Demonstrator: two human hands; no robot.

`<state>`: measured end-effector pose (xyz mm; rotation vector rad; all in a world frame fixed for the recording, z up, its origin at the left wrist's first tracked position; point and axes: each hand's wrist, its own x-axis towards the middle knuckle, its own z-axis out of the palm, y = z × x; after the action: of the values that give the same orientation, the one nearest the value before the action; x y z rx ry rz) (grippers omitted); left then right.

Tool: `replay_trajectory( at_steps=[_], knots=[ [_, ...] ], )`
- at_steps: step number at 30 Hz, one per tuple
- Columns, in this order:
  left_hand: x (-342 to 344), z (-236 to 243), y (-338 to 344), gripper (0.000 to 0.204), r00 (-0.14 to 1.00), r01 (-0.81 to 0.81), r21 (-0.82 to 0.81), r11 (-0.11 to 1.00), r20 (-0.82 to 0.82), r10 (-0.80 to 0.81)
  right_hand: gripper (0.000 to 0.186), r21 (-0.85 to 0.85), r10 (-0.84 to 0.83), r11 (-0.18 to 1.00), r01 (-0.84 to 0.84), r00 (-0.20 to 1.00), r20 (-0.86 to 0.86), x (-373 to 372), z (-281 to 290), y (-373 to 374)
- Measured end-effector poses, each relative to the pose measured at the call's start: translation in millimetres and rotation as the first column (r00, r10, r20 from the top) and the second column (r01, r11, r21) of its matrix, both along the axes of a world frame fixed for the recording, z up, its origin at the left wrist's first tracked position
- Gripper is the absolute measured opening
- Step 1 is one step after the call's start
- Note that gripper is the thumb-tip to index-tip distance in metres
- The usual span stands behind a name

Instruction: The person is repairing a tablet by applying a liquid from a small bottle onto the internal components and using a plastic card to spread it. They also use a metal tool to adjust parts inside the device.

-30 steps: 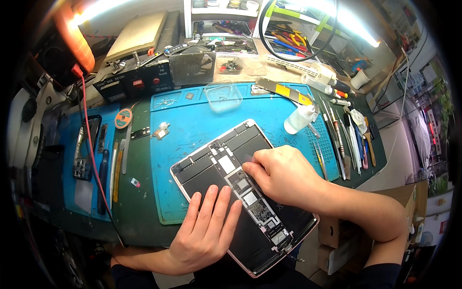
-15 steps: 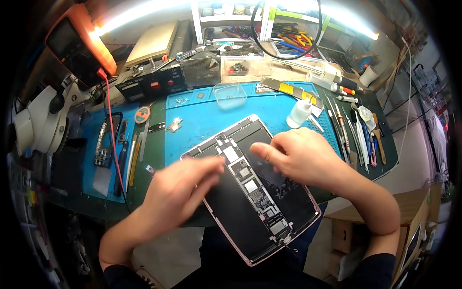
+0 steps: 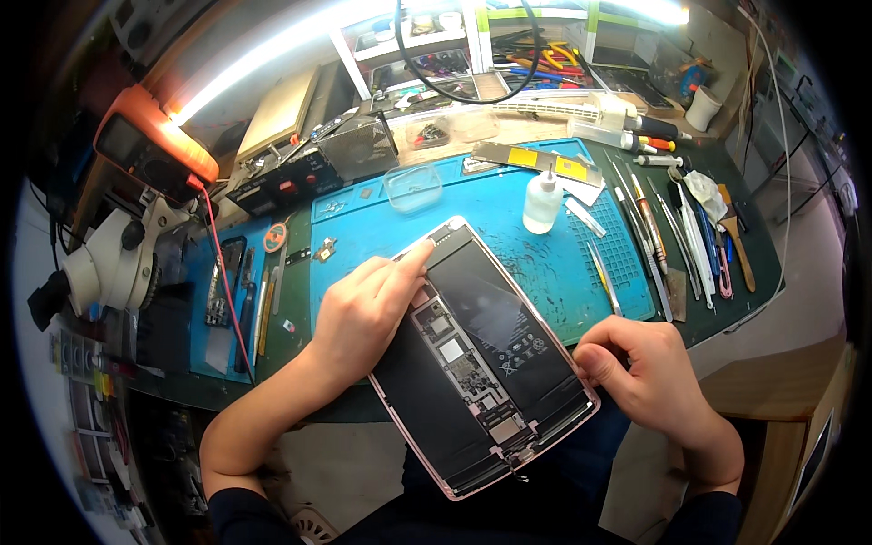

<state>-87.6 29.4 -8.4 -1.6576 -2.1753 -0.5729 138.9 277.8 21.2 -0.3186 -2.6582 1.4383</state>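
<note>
An opened tablet (image 3: 505, 316) with a pink rim lies tilted in front of me, its lower end past the bench edge. Two black batteries flank the narrow circuit board (image 3: 461, 363). My left hand (image 3: 365, 309) reaches over the upper left part, index finger stretched toward the top end and the other fingers bent together. Whatever lies under those fingertips is hidden. At the lower right edge, my right hand (image 3: 647, 365) is closed, thumb and curled index finger at the rim. Tweezers (image 3: 603, 278) rest on the blue mat (image 3: 495, 259) beyond it.
A clear dropper bottle (image 3: 543, 204) and a plastic box (image 3: 413, 189) stand on the mat. Brushes, tweezers and other hand tools (image 3: 695, 241) line the right side. Leftward are an orange multimeter (image 3: 156, 145) with a red lead and a white microscope (image 3: 104, 259).
My right hand has moved from above the tablet's right battery down to its lower right edge. My left hand has shifted up onto the board's top end. The view has turned slightly.
</note>
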Motion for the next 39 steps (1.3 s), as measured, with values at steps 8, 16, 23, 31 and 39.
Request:
replay_trajectory(
  at_steps=[8,16,23,31,39],
  knots=[
    [0.4,5.5,2.5,0.052,0.987,0.021,-0.121,0.992,-0.155,-0.04,0.026,-0.038,-0.026,0.999,0.023,0.997,-0.077,18.7,-11.0,6.7],
    [-1.6,5.1,2.6,0.046,0.982,0.038,-0.133,0.99,-0.177,-0.062,0.026,-0.083,-0.046,0.996,0.038,0.994,-0.099,27.1,-19.7,11.4],
    [-3.9,5.6,2.8,0.041,0.992,0.037,-0.081,0.996,-0.117,-0.046,0.028,-0.089,-0.034,0.996,0.027,0.996,-0.083,30.9,-20.1,12.1],
    [-8.9,5.8,-2.5,0.043,0.995,0.059,-0.103,0.993,-0.079,-0.068,0.025,-0.074,-0.015,0.997,0.01,0.998,-0.063,36.0,-15.9,11.7],
    [4.4,14.0,0.9,0.049,0.981,-0.005,-0.18,0.984,-0.192,-0.03,0.025,-0.083,-0.004,0.997,-0.005,0.994,-0.11,39.6,-18.1,12.0]
  ],
)
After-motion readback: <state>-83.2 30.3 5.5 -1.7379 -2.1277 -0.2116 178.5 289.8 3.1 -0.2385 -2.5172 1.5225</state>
